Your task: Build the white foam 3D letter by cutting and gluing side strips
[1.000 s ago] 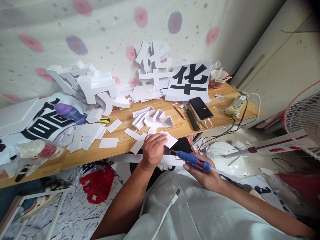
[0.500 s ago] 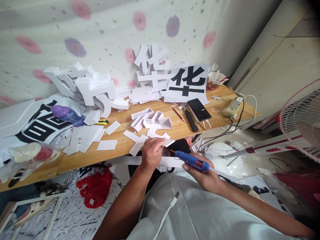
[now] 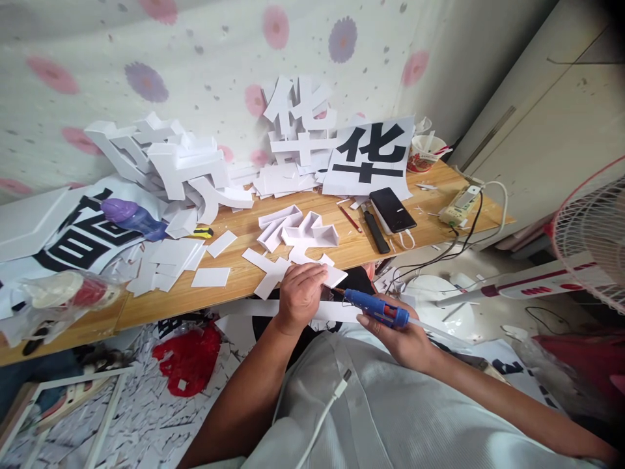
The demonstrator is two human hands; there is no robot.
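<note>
My left hand point(image 3: 301, 290) is closed on a small white foam board piece point(image 3: 336, 276), whose end sticks out to the right of the fingers. In my right hand point(image 3: 407, 335) is a blue hot glue gun point(image 3: 375, 309), with a clear glue stick trailing out behind. Its nozzle points left, close under the held piece; whether it touches cannot be made out. Just beyond my left hand, a flat white cut-out point(image 3: 266, 273) lies at the table edge. Behind it stand white open-walled letter parts point(image 3: 310, 231). A long white strip point(image 3: 336, 311) lies below my hands.
On the wooden table point(image 3: 234, 251) are a phone point(image 3: 393, 210), a black-handled tool point(image 3: 375, 231), a red pencil point(image 3: 350, 219), a yellow cutter point(image 3: 202, 232) and loose white pieces. White foam characters point(image 3: 188, 163) stand at the back. A fan point(image 3: 593, 228) and cables are on the right.
The glue gun's nozzle has come nearer the underside of the white piece. More of that piece now shows beyond my left fingers. The view has shifted slightly.
</note>
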